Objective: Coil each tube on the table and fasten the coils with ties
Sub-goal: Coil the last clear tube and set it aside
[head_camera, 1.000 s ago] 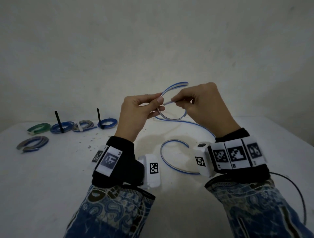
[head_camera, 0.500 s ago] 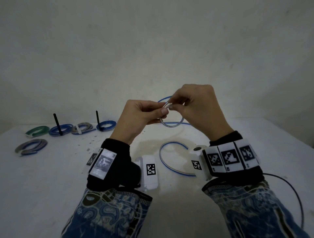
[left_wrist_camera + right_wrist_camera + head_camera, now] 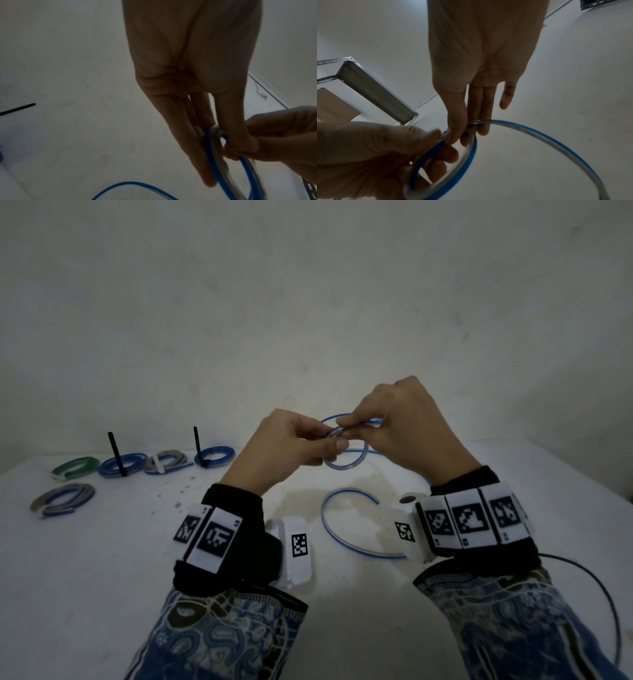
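A thin clear tube with a blue stripe (image 3: 346, 466) is wound into a small loop held in the air above the white table (image 3: 102, 577). My left hand (image 3: 334, 448) pinches the loop's left side between thumb and fingers. My right hand (image 3: 349, 433) pinches the tube at the top of the loop, right beside the left fingers. A further arc of tube (image 3: 334, 419) rises behind the hands. The tube's loose tail (image 3: 337, 530) curves on the table below. In the right wrist view the loop (image 3: 471, 155) lies against the left hand (image 3: 368, 148). The tube (image 3: 211, 148) also shows in the left wrist view.
Several finished coils lie at the table's far left: a green coil (image 3: 73, 467), a blue coil (image 3: 125, 465), a grey coil (image 3: 168, 462), another blue coil (image 3: 215, 457) and a grey-blue coil (image 3: 63, 498). Black tie ends (image 3: 114, 451) stand up from the blue ones. A black cable (image 3: 613, 594) loops at the right.
Both hands have come closer together. The wide upper arc of tube has been drawn down into a small loop between the fingers. The tail on the table has shortened slightly.
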